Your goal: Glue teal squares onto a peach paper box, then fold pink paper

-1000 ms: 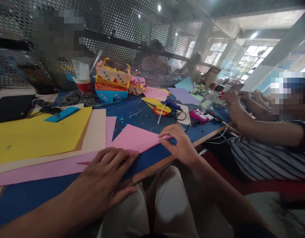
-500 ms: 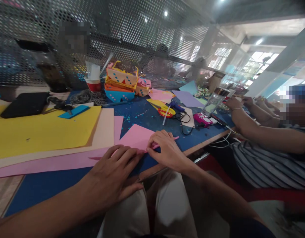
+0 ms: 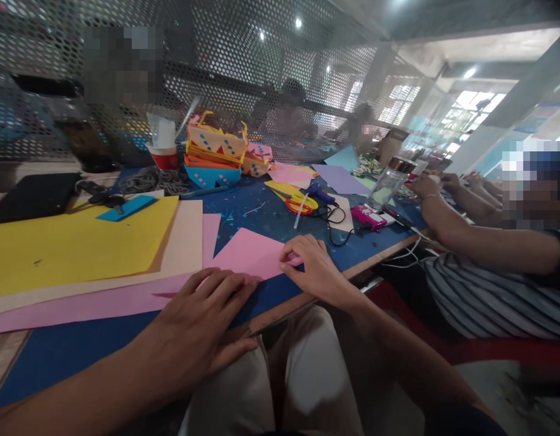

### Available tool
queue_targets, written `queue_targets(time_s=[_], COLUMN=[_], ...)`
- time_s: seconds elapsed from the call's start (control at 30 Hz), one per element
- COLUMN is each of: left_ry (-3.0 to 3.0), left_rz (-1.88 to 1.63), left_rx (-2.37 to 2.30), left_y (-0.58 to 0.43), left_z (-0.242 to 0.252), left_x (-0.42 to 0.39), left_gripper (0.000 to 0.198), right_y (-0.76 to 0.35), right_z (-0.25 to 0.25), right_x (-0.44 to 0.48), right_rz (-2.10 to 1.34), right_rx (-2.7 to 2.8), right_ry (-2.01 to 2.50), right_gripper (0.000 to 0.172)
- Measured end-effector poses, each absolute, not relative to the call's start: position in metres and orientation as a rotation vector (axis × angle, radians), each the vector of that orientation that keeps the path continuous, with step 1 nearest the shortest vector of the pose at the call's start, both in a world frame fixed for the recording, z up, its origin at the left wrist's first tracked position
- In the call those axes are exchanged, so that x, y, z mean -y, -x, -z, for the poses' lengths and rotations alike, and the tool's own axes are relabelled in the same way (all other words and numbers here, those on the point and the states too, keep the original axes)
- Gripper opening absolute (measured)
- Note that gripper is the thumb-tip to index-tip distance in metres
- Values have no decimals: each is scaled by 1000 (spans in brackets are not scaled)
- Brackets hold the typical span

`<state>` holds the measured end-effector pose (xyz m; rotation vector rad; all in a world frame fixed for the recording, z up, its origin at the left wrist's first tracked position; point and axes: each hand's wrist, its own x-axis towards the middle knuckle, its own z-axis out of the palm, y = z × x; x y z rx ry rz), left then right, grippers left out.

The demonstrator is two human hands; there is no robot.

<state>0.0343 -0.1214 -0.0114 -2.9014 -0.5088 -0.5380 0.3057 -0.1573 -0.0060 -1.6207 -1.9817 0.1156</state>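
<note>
A pink paper sheet (image 3: 249, 253) lies at the table's front edge between my hands. My left hand (image 3: 202, 312) rests on its near left part, fingers stretched out and palm down, with the thumb hanging over the table edge. At the sheet's right end, my right hand (image 3: 314, 261) pinches the paper between thumb and fingertips. A small curled or folded bit of pink shows at that pinch; the rest is hidden behind the fingers.
Yellow paper (image 3: 98, 242) tops a stack at left, near keys (image 3: 100, 194) and a black flat case (image 3: 34, 195). Decorated paper pieces (image 3: 216, 148) stand behind. Scissors (image 3: 302, 203), a blue glue gun (image 3: 320, 194) and a glass jar (image 3: 389, 184) lie rightward, near a co-worker's arm (image 3: 484, 227).
My right thumb and fingers have drawn closer together on the paper. The pink tip that stuck out beyond my right hand no longer shows. My left hand stays flat; the view has shifted slightly.
</note>
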Motion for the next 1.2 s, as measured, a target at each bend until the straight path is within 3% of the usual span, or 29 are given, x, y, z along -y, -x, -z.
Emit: queue_targets(time_s=[0.2,0.37,0.57,1.2], left_ry=[2906,2912,2923,2937], left_rz=[569,586,593,568], left_rx=[495,484,506,520], left_y=[-34,-34,-33,-34], left_z=[15,15,15,14], left_x=[119,117,117,115], left_gripper=[70,70,69,71], right_y=[-317,-306,-305,-371], right_z=[7,3,2,15], right_x=[160,164,162,165], right_rz=[-74,20,-66,-84], right_rx=[1926,1959,1961,1805], right_ry=[1659,1646,1670,1691], right_gripper=[13,25,18,22])
